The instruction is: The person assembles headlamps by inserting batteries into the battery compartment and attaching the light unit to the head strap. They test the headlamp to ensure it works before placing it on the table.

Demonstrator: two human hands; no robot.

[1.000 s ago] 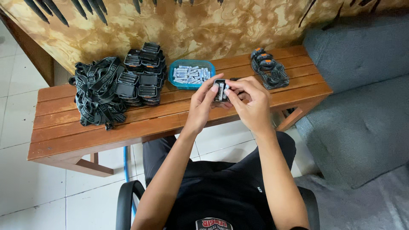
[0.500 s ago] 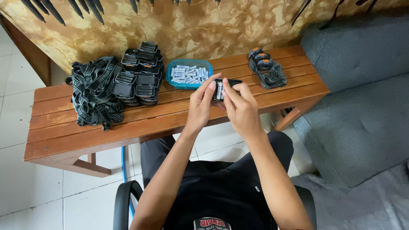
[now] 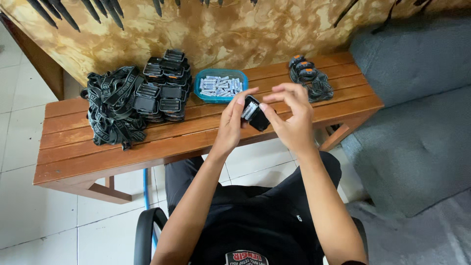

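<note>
A small black battery case (image 3: 255, 113) with silver cells showing inside is held above the front of the wooden bench (image 3: 98, 157). My left hand (image 3: 231, 122) grips it from the left side. My right hand (image 3: 290, 115) touches its right end with the thumb, the other fingers spread above it. Behind the hands sits a blue tray (image 3: 218, 86) filled with several small batteries.
A pile of black cases (image 3: 164, 86) and a heap of black straps (image 3: 112, 105) lie on the bench's left half. Assembled headlamps with orange parts (image 3: 310, 78) rest at the far right. A grey sofa (image 3: 417, 118) stands to the right; a chair arm (image 3: 144, 235) is below.
The hands and the case have shifted slightly left and toward me. My right hand's fingers have lifted and spread open above the case.
</note>
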